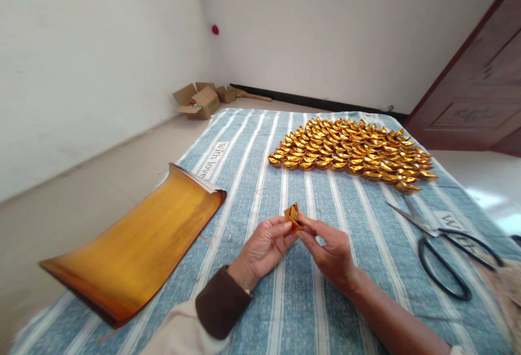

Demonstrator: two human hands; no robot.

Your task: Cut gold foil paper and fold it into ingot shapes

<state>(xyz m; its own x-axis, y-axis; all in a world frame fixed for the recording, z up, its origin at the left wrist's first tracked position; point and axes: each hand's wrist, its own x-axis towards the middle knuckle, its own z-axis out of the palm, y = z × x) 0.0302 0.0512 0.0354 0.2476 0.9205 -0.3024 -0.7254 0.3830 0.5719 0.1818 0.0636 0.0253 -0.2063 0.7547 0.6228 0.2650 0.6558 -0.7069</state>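
A small folded piece of gold paper (292, 215) is held up over the middle of the cloth. My left hand (266, 246) pinches its left and lower side between thumb and fingers. On the other side, my right hand (331, 249) grips the paper's right edge with thumb and forefinger. Behind them, on the right, many gold paper ingots (345, 151) stand in tight rows. A stack of gold paper sheets (134, 241) lies to the left, its edges curling. Open black-handled scissors (433, 233) rest at the right, blades pointing toward the ingots.
Blue and white striped cloth (240, 181) covers the table. Cardboard boxes (199, 100) sit on the floor beyond its far left corner. White walls rise at the left and back, and a brown door (468, 89) stands at the right.
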